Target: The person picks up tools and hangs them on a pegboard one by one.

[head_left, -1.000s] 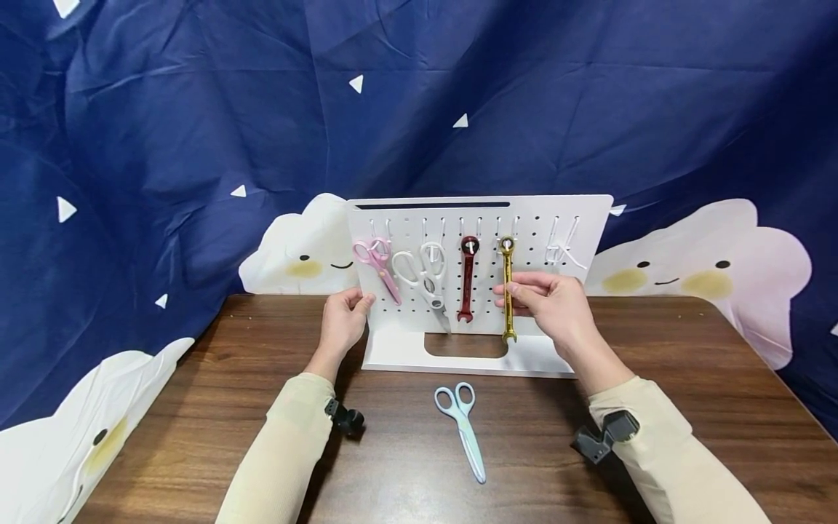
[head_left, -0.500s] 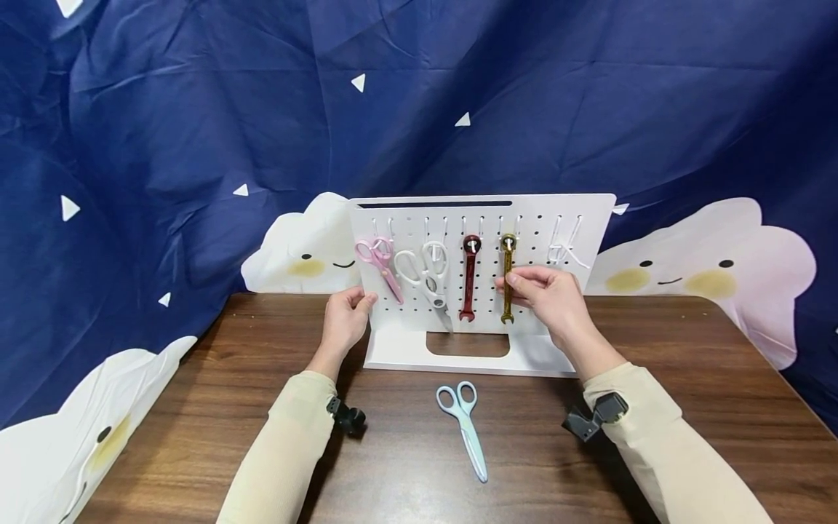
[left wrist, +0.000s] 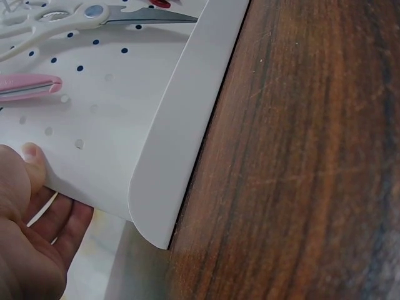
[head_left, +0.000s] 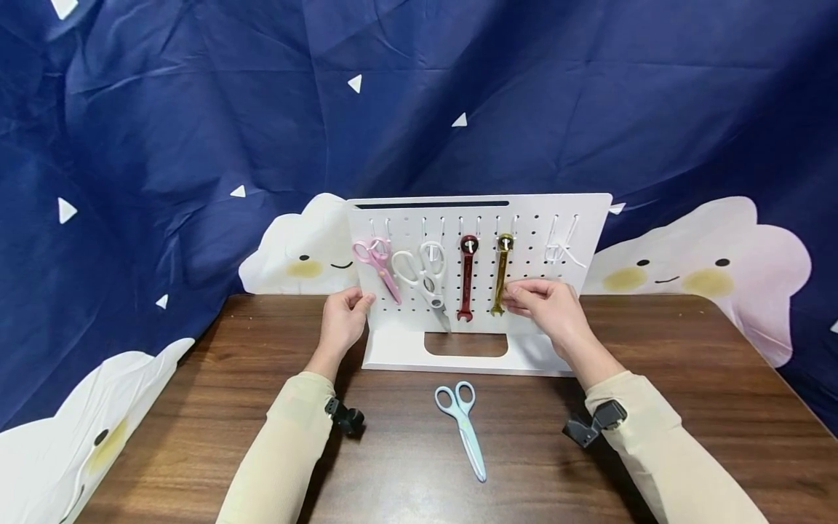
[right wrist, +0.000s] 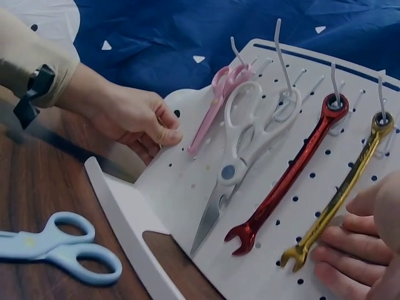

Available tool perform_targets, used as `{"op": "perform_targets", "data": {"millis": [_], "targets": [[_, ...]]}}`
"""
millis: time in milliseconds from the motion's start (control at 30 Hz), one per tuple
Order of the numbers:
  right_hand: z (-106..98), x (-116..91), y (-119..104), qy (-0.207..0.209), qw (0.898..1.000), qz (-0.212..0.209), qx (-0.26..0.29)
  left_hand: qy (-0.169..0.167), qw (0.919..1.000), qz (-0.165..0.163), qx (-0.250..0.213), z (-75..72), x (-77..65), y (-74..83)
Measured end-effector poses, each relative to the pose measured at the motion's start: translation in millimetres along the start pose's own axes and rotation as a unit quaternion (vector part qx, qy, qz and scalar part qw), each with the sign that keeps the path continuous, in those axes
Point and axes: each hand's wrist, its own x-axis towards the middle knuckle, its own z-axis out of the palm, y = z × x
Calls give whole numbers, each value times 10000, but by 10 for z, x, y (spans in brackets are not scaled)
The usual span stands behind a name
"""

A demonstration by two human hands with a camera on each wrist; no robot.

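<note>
My left hand (head_left: 345,320) grips the left edge of the white pegboard (head_left: 524,320), its thumb on the front face and fingers behind, as the left wrist view shows. A gold combination wrench (right wrist: 337,199) hangs by its ring end from a hook, tilted slightly. Right beside its lower shaft is my right hand (head_left: 553,309), fingers loosely extended and not wrapped round it; whether a fingertip touches it I cannot tell. To the left hang a red combination wrench (head_left: 466,280), white scissors (head_left: 428,280) and pink scissors (head_left: 380,263).
Light blue scissors (head_left: 463,429) lie on the brown wooden table (head_left: 196,437) in front of the board. An unladen white hook (head_left: 563,251) sticks out at the board's right. A navy cloth (head_left: 419,94) with cloud prints hangs behind.
The gold wrench rose a little onto its hook, and its lower end swung left. My right hand let go of it and shifted slightly lower. The left hand stayed on the board.
</note>
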Motion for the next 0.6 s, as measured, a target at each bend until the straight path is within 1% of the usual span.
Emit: {"op": "perform_targets", "data": {"millis": [167,267,400,600], "targets": [[-44,-89,84,-111,9996,-199,-193,-5,10000,-49,43,-10,-6,12],[-53,-167,115,-142,9994,-229,-237,17,10000,-46,59,-14,-7,17],[-48,-287,152,-213,9992,-131,-313,20,9999,-34,100,-11,-7,19],[-18,-474,197,-391,9991,9,-180,25,9999,-60,156,-8,-2,12]]}}
